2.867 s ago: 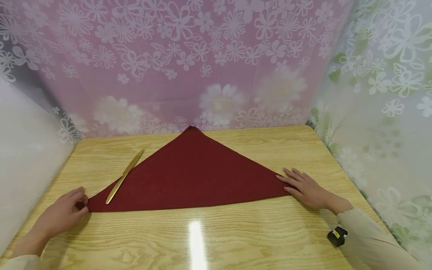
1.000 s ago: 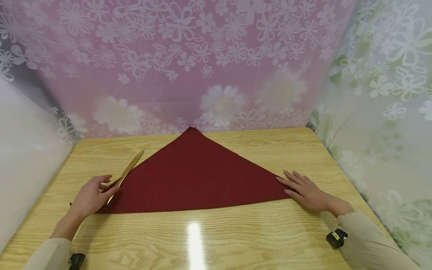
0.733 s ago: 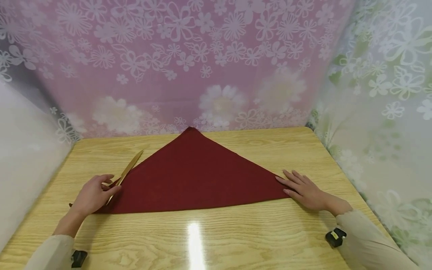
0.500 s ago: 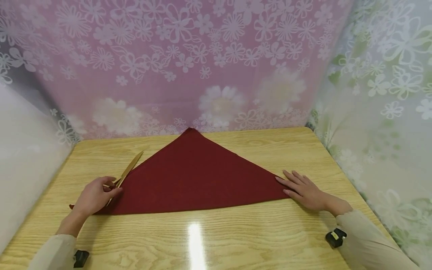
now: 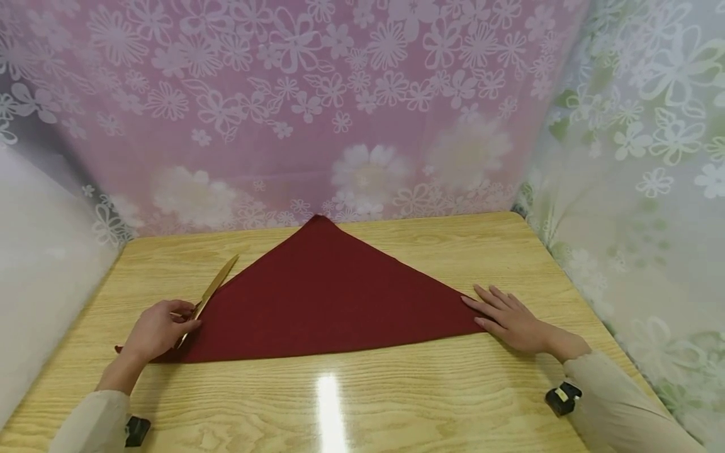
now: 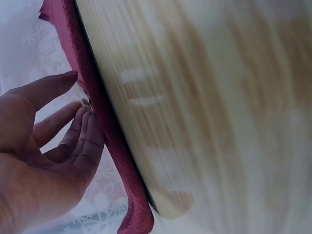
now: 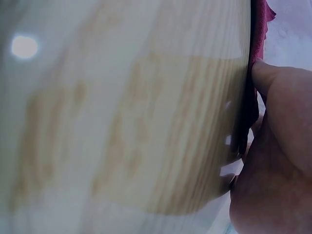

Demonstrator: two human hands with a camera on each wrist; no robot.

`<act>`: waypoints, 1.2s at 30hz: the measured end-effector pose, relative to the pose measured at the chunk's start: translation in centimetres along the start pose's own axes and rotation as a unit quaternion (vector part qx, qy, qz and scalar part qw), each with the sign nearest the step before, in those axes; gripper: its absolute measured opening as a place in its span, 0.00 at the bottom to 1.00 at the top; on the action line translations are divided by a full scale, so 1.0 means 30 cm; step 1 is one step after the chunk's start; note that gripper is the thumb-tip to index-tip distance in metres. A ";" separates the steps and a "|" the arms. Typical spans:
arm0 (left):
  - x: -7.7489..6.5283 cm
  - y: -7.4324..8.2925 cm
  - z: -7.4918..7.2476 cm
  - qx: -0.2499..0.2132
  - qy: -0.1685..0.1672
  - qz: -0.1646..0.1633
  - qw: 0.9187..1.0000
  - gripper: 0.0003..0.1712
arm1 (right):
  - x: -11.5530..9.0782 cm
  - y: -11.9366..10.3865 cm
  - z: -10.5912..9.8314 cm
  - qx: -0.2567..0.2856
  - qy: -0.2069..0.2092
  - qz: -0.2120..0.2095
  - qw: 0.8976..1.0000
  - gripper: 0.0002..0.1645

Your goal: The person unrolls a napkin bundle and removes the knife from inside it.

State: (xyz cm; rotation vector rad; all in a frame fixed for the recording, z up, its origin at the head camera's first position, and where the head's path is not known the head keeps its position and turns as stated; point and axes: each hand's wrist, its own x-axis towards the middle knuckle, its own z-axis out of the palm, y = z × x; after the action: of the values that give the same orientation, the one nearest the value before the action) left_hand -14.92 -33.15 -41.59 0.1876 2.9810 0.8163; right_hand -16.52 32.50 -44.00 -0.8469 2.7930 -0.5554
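Observation:
A dark red cloth (image 5: 334, 296), folded into a triangle, lies flat with its peak towards the back of the table. Aslant over its left edge rests a gold table knife (image 5: 218, 282), its blade tip on the wood. My left hand (image 5: 155, 328) is at the handle, thumb on one side and curled fingers on the other; I cannot tell whether they grip it. In the left wrist view those fingertips (image 6: 85, 114) sit close together beside the cloth's edge, with the thumb apart. My right hand (image 5: 512, 319) rests on the right corner, fingers straight and spread.
The wooden table (image 5: 396, 402) reaches back to a pink flowered curtain (image 5: 340, 126). Pale flowered sheeting (image 5: 640, 189) hangs along the right side and plain white sheeting (image 5: 45, 251) along the left. Small black devices sit at the left wrist (image 5: 138, 431) and right wrist (image 5: 562, 398).
My left hand has let go of the cloth's left corner and moved right to the knife handle; that corner now shows behind the wrist. Knife and right hand stay in place.

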 end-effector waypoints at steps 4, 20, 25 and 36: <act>0.000 -0.018 0.003 -0.012 -0.012 -0.002 1.000 0.25 | -0.005 -0.002 -0.002 0.001 0.001 0.002 1.000 0.29; 0.037 0.013 -0.021 0.045 -0.049 -0.015 0.998 0.19 | -0.016 0.001 0.004 -0.007 0.010 -0.003 1.000 0.28; 0.043 0.015 -0.019 0.047 -0.052 -0.022 0.997 0.19 | -0.018 -0.002 0.003 -0.008 0.015 -0.004 1.000 0.28; 0.028 0.030 -0.010 0.113 -0.031 -0.002 0.993 0.13 | 0.003 0.006 0.015 -0.023 0.002 0.006 1.000 0.28</act>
State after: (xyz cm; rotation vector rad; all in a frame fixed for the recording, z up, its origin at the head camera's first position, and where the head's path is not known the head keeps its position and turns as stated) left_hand -15.67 -32.43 -40.89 0.2100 3.0071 0.4602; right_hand -16.57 32.46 -44.50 -0.8386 2.8222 -0.4924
